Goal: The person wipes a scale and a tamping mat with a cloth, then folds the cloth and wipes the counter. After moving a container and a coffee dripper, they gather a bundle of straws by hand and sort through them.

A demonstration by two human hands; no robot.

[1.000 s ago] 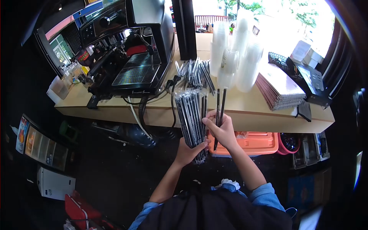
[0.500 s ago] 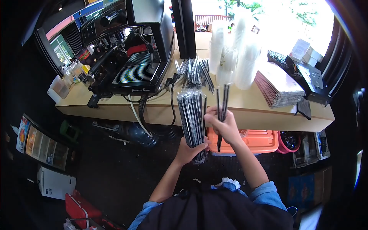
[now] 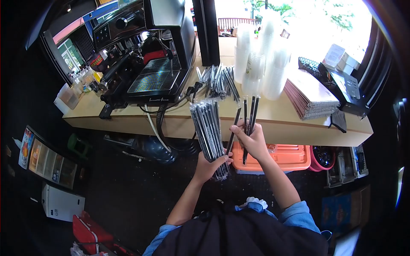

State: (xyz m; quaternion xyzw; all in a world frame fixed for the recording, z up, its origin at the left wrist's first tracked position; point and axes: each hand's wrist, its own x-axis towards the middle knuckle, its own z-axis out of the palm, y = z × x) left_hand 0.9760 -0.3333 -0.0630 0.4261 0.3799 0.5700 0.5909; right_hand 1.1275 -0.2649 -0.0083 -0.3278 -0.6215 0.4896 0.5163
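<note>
A thick bundle of black straws in clear wrappers (image 3: 207, 130) is gripped low down by my left hand (image 3: 210, 166) and leans slightly left. To its right, my right hand (image 3: 253, 141) holds several loose black straws (image 3: 251, 112), standing nearly upright. One more black straw (image 3: 233, 133) slants between the two hands, its lower end at my left fingers and its upper part by my right thumb and fingertips. Beyond the hands, a pile of wrapped straws (image 3: 218, 81) lies on the counter (image 3: 171, 119).
Behind the straw pile stand stacks of clear plastic cups (image 3: 255, 64). A coffee machine (image 3: 158, 81) is at the left, its cable hanging over the edge. Spiral notebooks (image 3: 314, 96) lie at the right. Below the counter are an orange-lidded box (image 3: 290, 157) and a pink basket (image 3: 321, 158).
The bundle's top has tilted left, away from my right hand. A single straw now slants apart from it, between both hands. The straws in my right hand have fanned out slightly.
</note>
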